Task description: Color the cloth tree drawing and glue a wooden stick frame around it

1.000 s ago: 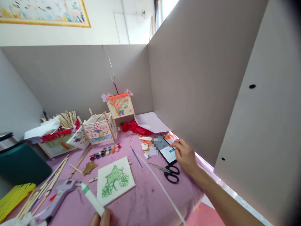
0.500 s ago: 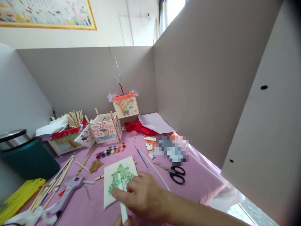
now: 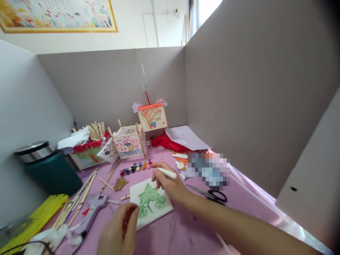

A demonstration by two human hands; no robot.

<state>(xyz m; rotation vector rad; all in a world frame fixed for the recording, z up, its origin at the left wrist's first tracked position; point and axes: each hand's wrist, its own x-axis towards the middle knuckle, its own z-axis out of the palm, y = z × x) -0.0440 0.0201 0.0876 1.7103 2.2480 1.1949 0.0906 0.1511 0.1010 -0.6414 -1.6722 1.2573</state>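
Looks like a craft workspace: grey partitions [image 3: 114,85] around a pink-covered tabletop [image 3: 159,237], with paints [image 3: 136,168], scissors [image 3: 207,194], glue gun [image 3: 92,210] and handmade lanterns [image 3: 130,143].

Pinkish-purple cloth [image 3: 186,230], green drawing [image 3: 148,200], black-handled scissors [image 3: 209,194], paint pots [image 3: 135,168], brown leaf [image 3: 120,183], glue gun [image 3: 92,212]

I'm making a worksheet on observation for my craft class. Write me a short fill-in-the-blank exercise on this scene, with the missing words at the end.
1. The white marker is held in the person's ____ hand.
2. The drawing on the white panel is coloured ____.
3. The scissors have handles that are ____.
4. From the person's viewpoint, the glue gun lies to the ____ of the white panel.

Missing words: right; green; black; left.
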